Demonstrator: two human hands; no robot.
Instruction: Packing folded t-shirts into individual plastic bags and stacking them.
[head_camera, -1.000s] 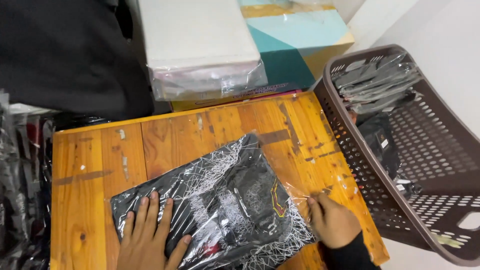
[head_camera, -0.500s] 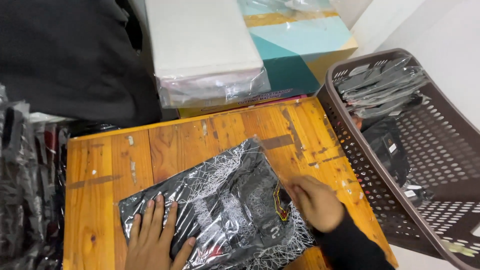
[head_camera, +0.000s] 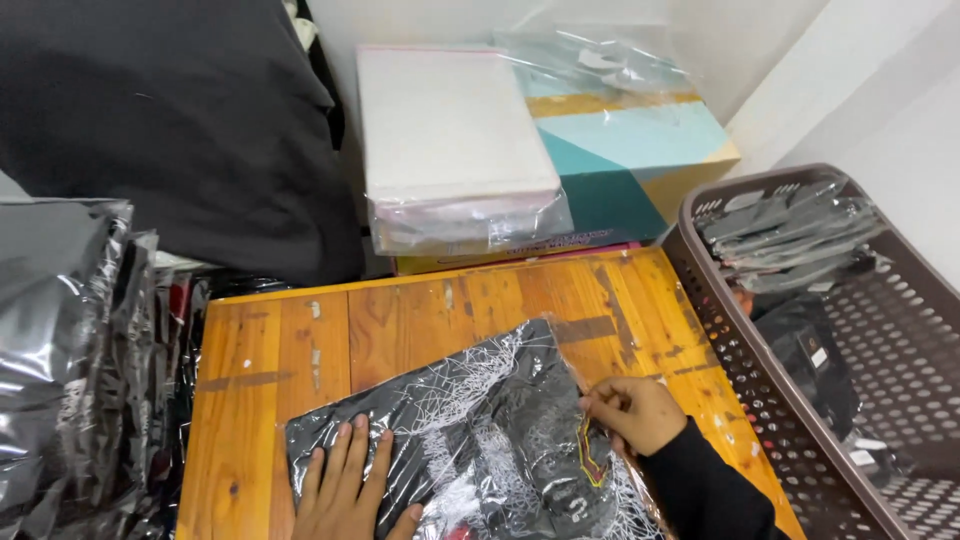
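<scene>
Currently the wooden tabletop (head_camera: 300, 350) carries one item: a folded black garment with white web print, sealed in a clear plastic bag (head_camera: 480, 430), lying near the front edge, slightly askew. To the right, just beside the tabletop, stands a brown perforated basket (head_camera: 760, 400) holding further bagged dark garments. Behind the tabletop sits a stack of clear bags (head_camera: 450, 150) on a coloured box (head_camera: 640, 150). At the left, a pile of glossy bagged items (head_camera: 70, 350) rises beside the tabletop.

Left hand (head_camera: 345, 490): flat, fingers spread, pressing on the bag's near-left corner; it grips nothing.

Right hand (head_camera: 635, 410): fingers curled in a narrow grip, pinching the bag's right edge, probably the flap.

Risk assessment:
- The film is slick. If left-hand pressure eases during a pull on the edge, the bag will likely slide or rotate on the tabletop.
- A pinch on thin film alone may tear or crease it.
- Trapped air may wrinkle the flap, giving a skewed closure.
</scene>
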